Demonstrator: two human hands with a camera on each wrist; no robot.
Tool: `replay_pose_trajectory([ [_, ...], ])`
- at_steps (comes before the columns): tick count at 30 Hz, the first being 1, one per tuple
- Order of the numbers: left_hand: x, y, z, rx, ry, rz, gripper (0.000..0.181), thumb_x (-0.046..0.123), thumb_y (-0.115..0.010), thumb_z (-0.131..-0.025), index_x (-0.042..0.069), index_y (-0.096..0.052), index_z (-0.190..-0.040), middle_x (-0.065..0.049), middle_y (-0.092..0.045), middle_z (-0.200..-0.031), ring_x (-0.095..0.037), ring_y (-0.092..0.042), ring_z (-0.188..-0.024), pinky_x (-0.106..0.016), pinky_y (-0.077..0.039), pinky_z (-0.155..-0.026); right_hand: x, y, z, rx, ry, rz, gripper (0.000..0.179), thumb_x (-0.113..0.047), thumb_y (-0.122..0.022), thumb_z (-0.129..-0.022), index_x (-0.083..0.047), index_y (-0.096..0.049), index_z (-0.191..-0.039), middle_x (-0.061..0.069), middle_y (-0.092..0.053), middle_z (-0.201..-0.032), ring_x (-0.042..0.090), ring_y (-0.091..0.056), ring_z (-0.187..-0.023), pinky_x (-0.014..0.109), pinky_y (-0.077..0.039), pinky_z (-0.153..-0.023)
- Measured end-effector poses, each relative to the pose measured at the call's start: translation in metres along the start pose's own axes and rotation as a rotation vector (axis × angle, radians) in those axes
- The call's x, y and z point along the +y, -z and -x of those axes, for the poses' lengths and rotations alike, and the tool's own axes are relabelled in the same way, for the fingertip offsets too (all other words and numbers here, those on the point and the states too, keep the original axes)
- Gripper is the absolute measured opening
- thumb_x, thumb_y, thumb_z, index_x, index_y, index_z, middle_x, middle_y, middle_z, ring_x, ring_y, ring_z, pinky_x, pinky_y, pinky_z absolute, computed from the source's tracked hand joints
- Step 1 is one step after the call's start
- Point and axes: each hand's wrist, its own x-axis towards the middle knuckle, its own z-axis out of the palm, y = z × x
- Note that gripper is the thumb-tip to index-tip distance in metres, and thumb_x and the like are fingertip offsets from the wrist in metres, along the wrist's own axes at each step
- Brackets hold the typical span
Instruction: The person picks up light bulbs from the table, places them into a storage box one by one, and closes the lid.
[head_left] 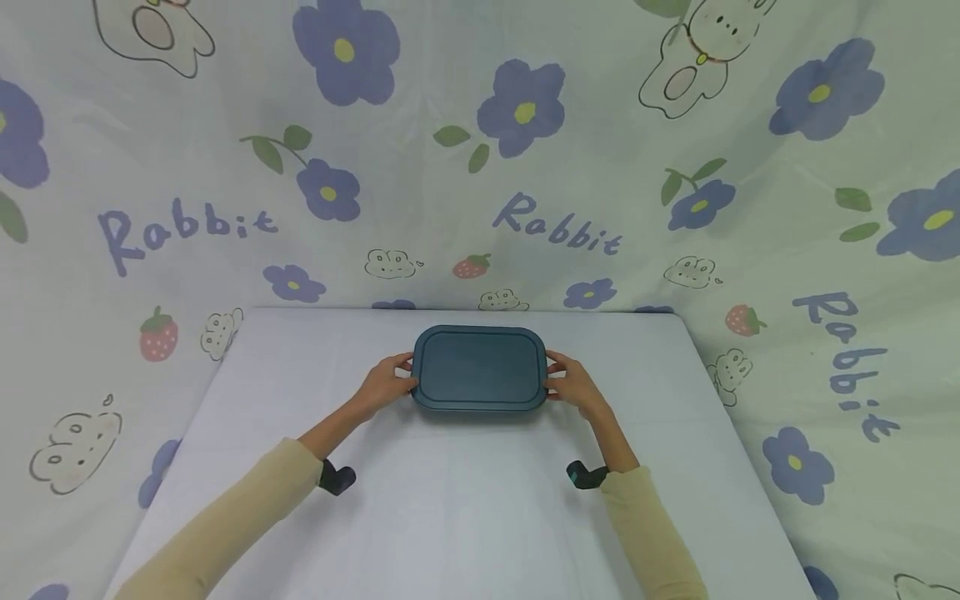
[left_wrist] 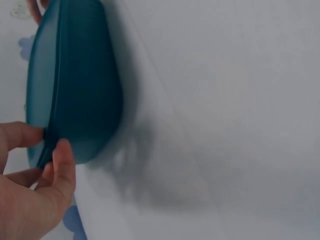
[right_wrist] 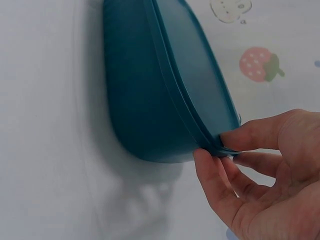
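Observation:
A dark teal lidded box (head_left: 480, 368), rounded at its corners, is at the far middle of the white table. My left hand (head_left: 386, 383) pinches the rim at its left end, thumb on the lid (left_wrist: 42, 85) and fingers under the edge in the left wrist view. At the opposite end my right hand (head_left: 573, 385) pinches the rim the same way, its thumb on top and fingertips below in the right wrist view. The lid lies on the box all round as far as I can see. What is inside stays hidden.
The white table (head_left: 465, 508) reaches back to a hanging cloth (head_left: 420, 167) printed with flowers, rabbits and strawberries. Black wrist-worn devices (head_left: 337, 477) stick out at both of my sleeves.

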Motion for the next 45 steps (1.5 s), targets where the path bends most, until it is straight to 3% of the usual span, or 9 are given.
replay_pose_trajectory([
  [10,-0.002,-0.002,-0.003,-0.009,0.010,0.015,0.064,0.003,-0.060,-0.093,-0.007,-0.034,-0.151,-0.025,-0.051,-0.130,-0.025,-0.066,-0.091,-0.045,-0.054,-0.086,0.001,0.002,-0.004,-0.020,-0.018,0.007,0.065,0.005,-0.059,-0.092,-0.003,-0.038,-0.153,0.023,-0.051,-0.127,0.029,-0.064,-0.096,0.034,-0.058,-0.078],
  [28,0.000,0.002,-0.006,-0.029,0.024,0.011,0.064,0.005,-0.059,-0.095,-0.006,-0.033,-0.152,-0.026,-0.049,-0.133,-0.026,-0.066,-0.093,-0.046,-0.054,-0.087,0.002,0.003,-0.010,-0.051,-0.036,-0.018,0.063,0.004,-0.057,-0.094,-0.001,-0.036,-0.153,0.023,-0.051,-0.124,0.027,-0.063,-0.095,0.036,-0.058,-0.078],
  [40,-0.002,0.002,-0.010,-0.044,0.013,-0.001,0.065,0.006,-0.059,-0.095,-0.005,-0.032,-0.153,-0.025,-0.051,-0.131,-0.026,-0.066,-0.095,-0.037,-0.056,-0.082,0.002,0.003,-0.015,-0.055,-0.026,0.017,0.064,0.005,-0.056,-0.094,0.000,-0.035,-0.154,0.023,-0.052,-0.124,0.027,-0.061,-0.094,0.034,-0.059,-0.076],
  [45,-0.001,0.002,-0.011,-0.052,0.017,0.004,0.065,0.005,-0.058,-0.096,-0.006,-0.030,-0.153,-0.026,-0.050,-0.132,-0.027,-0.065,-0.095,-0.043,-0.055,-0.086,0.002,0.003,-0.016,-0.057,-0.028,0.030,0.064,0.005,-0.056,-0.093,0.001,-0.035,-0.153,0.023,-0.052,-0.123,0.026,-0.061,-0.094,0.033,-0.059,-0.075],
])
